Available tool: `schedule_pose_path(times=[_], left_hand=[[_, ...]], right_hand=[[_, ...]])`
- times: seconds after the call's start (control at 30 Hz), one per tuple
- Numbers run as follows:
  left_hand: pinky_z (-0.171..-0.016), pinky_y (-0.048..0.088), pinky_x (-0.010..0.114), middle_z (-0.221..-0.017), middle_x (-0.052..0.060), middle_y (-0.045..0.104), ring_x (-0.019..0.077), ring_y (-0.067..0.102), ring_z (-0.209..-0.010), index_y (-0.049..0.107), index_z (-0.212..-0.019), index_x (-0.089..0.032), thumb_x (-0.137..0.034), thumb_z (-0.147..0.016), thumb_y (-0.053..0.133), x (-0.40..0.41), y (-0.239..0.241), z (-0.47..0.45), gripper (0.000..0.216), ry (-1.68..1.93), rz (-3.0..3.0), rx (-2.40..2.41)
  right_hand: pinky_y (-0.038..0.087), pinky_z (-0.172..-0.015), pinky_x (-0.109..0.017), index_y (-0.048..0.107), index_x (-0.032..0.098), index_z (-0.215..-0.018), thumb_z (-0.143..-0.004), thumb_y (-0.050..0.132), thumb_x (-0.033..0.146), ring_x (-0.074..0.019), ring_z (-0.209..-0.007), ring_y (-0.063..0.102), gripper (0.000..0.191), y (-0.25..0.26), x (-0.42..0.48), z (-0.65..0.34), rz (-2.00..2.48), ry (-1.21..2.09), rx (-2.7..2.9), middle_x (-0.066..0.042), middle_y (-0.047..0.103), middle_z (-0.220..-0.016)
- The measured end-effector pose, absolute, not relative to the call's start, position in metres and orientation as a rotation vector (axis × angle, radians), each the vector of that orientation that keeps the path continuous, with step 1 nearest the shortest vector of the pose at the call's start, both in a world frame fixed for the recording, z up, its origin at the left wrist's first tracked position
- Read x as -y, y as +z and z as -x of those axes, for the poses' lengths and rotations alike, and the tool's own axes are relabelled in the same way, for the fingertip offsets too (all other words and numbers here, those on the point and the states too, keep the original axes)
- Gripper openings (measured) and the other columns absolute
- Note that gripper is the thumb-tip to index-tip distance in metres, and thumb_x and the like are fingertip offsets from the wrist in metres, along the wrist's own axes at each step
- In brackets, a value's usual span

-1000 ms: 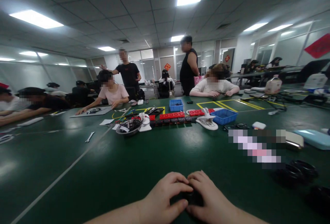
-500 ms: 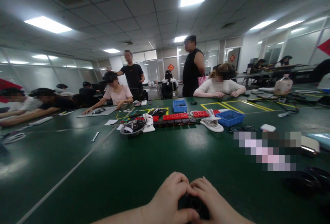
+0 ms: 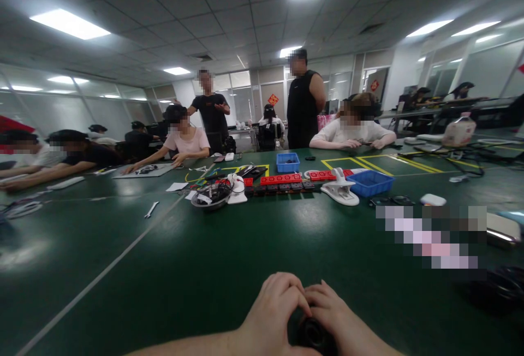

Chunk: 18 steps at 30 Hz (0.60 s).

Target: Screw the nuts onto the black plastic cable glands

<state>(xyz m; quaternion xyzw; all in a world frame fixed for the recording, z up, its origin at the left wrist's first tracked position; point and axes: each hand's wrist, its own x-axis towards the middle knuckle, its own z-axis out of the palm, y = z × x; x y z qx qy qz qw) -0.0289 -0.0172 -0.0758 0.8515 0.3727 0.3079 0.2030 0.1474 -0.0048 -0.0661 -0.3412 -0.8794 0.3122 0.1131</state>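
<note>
Both hands are at the near edge of the green table [image 3: 196, 274], close together in the middle. The left hand [image 3: 272, 315] is curled, and its fingers bend over the top of a small black round thing [image 3: 313, 335]. The right hand [image 3: 341, 323] is curled too and holds the same thing from the right side. The fingertips of the two hands touch above it. The small black round thing sits low between the hands, just over the table, and most of it is hidden. Far off, in the middle of the table, a row of red blocks [image 3: 281, 179] lies beside a white clip [image 3: 340, 191]. A blue bin [image 3: 370, 182] stands right of the clip, and another blue box [image 3: 287, 162] stands farther back. A bowl of wires [image 3: 210, 196] is left of the red blocks, and a little wrench [image 3: 150, 209] lies farther left. More dark round things [image 3: 497, 285] lie at the right edge. Other people sit and stand on the far side.
</note>
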Motion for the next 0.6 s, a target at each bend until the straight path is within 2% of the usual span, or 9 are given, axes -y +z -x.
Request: schedule_pose_path(times=[0.1, 0.2, 0.3, 0.4, 0.5, 0.6], left_hand=[[-0.085, 0.042, 0.036, -0.106, 0.011, 0.052, 0.0229, 0.049, -0.099, 0.055, -0.107, -0.018, -0.064, -0.075, 0.049, 0.015, -0.068, 0.034, 0.056, 0.89, -2.368, -0.757], [-0.087, 0.041, 0.032, -0.102, 0.009, 0.058, 0.0185, 0.054, -0.096, 0.057, -0.108, -0.019, -0.043, -0.088, 0.039, 0.016, -0.051, 0.037, 0.036, 0.752, -2.369, -0.508], [-0.088, 0.041, 0.03, -0.1, 0.008, 0.061, 0.0174, 0.055, -0.095, 0.061, -0.104, -0.018, -0.021, -0.085, 0.045, 0.019, -0.032, 0.037, 0.025, 0.549, -2.402, -0.514], [-0.086, 0.043, 0.028, -0.102, 0.006, 0.059, 0.0176, 0.053, -0.097, 0.06, -0.105, -0.02, -0.012, -0.08, 0.053, 0.023, -0.024, 0.034, 0.027, 0.397, -2.419, -0.64], [-0.079, 0.046, 0.029, -0.096, 0.005, 0.056, 0.0183, 0.054, -0.091, 0.059, -0.102, -0.019, -0.019, -0.074, 0.067, 0.027, -0.038, 0.031, 0.029, 0.395, -2.448, -0.821], [-0.08, 0.045, 0.036, -0.091, 0.006, 0.057, 0.0216, 0.053, -0.087, 0.056, -0.093, -0.016, -0.041, -0.064, 0.074, 0.029, -0.06, 0.03, 0.042, 0.551, -2.489, -0.981]], right_hand=[[0.017, -0.102, -0.054, 0.066, 0.017, -0.093, -0.064, 0.066, 0.037, -0.0291, -0.109, 0.045, 0.036, -0.064, 0.006, -0.148, 0.992, 0.921, 2.599, -0.011, 0.057, -0.108], [0.016, -0.102, -0.054, 0.066, 0.021, -0.093, -0.063, 0.066, 0.032, -0.0273, -0.109, 0.044, 0.032, -0.065, 0.007, -0.148, 0.963, 0.924, 2.633, -0.009, 0.056, -0.109], [0.015, -0.103, -0.052, 0.067, 0.022, -0.091, -0.06, 0.07, 0.031, -0.0263, -0.108, 0.044, 0.033, -0.066, 0.007, -0.148, 0.994, 0.907, 2.65, -0.008, 0.055, -0.108], [0.015, -0.103, -0.052, 0.063, 0.024, -0.102, -0.056, 0.073, 0.035, -0.0257, -0.108, 0.044, 0.047, -0.065, 0.009, -0.148, 1.01, 0.92, 2.634, -0.006, 0.055, -0.11], [0.015, -0.104, -0.05, 0.062, 0.022, -0.103, -0.054, 0.073, 0.037, -0.0252, -0.108, 0.045, 0.052, -0.063, 0.012, -0.148, 1.052, 0.917, 2.594, -0.006, 0.054, -0.111], [0.014, -0.104, -0.051, 0.062, 0.021, -0.102, -0.057, 0.072, 0.039, -0.0251, -0.107, 0.046, 0.049, -0.063, 0.015, -0.149, 1.04, 0.9, 2.565, -0.007, 0.056, -0.108]])
